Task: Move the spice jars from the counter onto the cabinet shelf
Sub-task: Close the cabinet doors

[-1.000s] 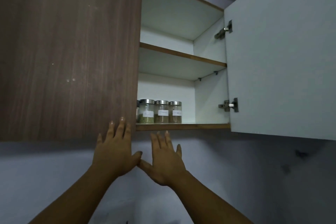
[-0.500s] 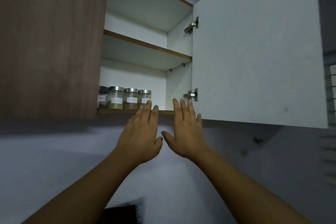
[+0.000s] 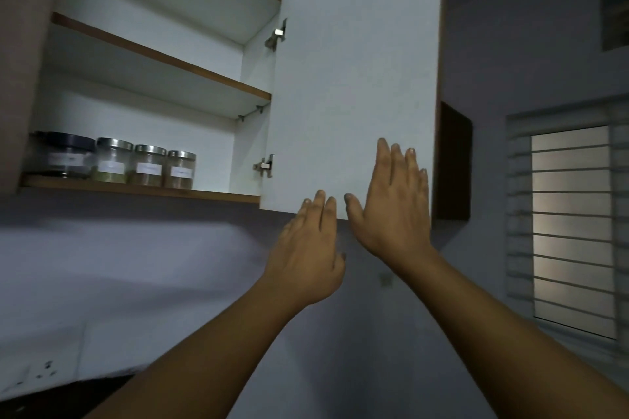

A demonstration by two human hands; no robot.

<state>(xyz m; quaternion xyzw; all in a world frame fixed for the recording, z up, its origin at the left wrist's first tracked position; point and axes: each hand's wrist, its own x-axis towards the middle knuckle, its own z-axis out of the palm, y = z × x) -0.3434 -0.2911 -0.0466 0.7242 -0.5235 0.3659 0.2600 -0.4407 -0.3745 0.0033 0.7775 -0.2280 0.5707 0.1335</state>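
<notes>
Spice jars (image 3: 115, 161) sit lower left on the shelf (image 3: 136, 189); your flat, spread, empty hands, right hand (image 3: 391, 204) nearer, face the door (image 3: 354, 78).

The room is dim. A grey wall (image 3: 119, 265) runs below the wall-hung unit, with a white socket plate (image 3: 30, 376) near its lower left corner. At the right a barred window (image 3: 571, 228) glows faintly, a small vent (image 3: 614, 20) high above it.
</notes>
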